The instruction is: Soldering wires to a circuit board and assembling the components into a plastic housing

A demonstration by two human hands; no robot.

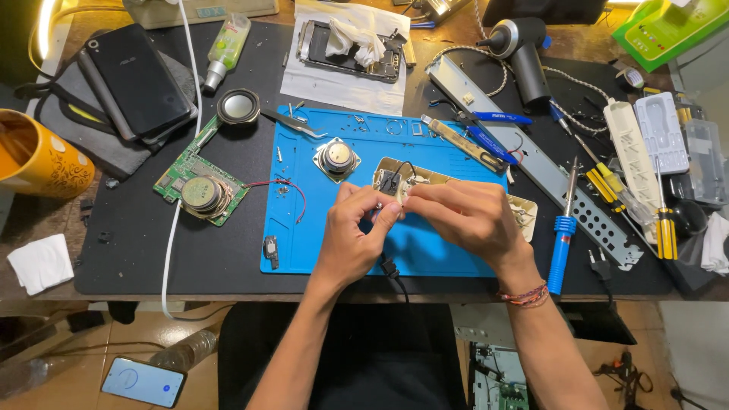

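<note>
My left hand (pixel 355 235) and my right hand (pixel 469 220) meet over the blue work mat (pixel 304 250), fingertips pinched together on a tiny part I cannot make out. Just behind the fingers lies a beige circuit board (pixel 395 178) with a black component and a black wire. The board's right end shows past my right hand. A black cable with a plug (pixel 390 269) hangs off the mat's front edge below my left hand. A small round speaker (pixel 336 158) sits on the mat to the left of the board.
A green circuit board with a speaker (pixel 200 193) and a loose speaker (pixel 238 106) lie left of the mat. A blue soldering iron (pixel 562 235), screwdrivers (pixel 664 220), a metal bracket (pixel 547 171) and a heat blower (pixel 524 53) are at right. A phone (pixel 137 80) and yellow mug (pixel 38 156) sit far left.
</note>
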